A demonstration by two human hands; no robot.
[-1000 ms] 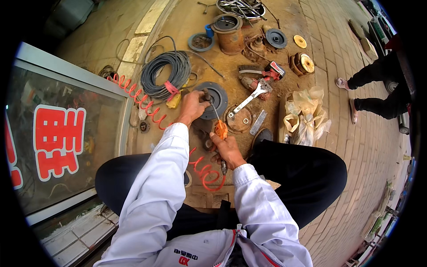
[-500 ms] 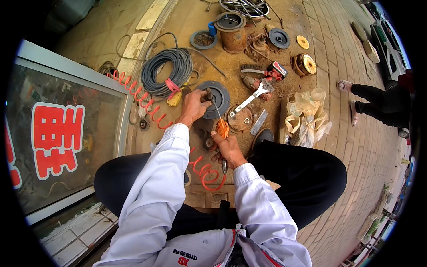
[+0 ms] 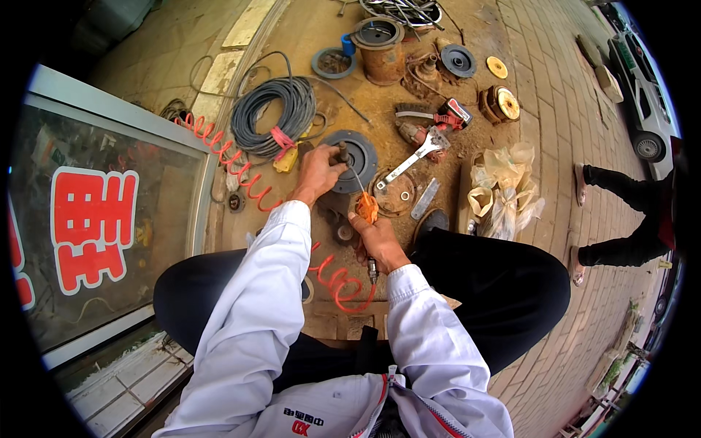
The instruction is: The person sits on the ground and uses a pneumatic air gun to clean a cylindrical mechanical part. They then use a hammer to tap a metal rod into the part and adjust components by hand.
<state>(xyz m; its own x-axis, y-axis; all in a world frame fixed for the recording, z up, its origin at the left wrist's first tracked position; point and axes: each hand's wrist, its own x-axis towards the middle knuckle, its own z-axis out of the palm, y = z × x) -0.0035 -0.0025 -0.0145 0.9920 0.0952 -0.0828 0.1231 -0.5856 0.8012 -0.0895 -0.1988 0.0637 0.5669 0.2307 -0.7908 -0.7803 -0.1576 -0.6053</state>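
My right hand (image 3: 381,242) is wrapped round an orange air blow gun (image 3: 366,207). A thin metal nozzle (image 3: 355,177) runs from the gun up to a grey round flange (image 3: 363,150). At its lower end a metal coupling (image 3: 373,270) joins a red coiled hose (image 3: 337,286). With thumb and fingers closed, my left hand (image 3: 318,174) grips a short dark metal stem (image 3: 342,151) over the flange, close to the nozzle tip. Whether the stem is fixed to the flange I cannot tell.
An adjustable wrench (image 3: 416,160), a red power tool (image 3: 454,115) and a metal ruler (image 3: 425,198) lie to the right. Coiled black cable (image 3: 274,117) is at left, beside a glass door (image 3: 109,219). A rusty cylinder (image 3: 383,66) stands beyond. A person (image 3: 621,215) walks at far right.
My right hand and the blow gun have shifted slightly, and the hose coupling has swung a little to the right. My left hand stays at the stem. The person at right has stepped along.
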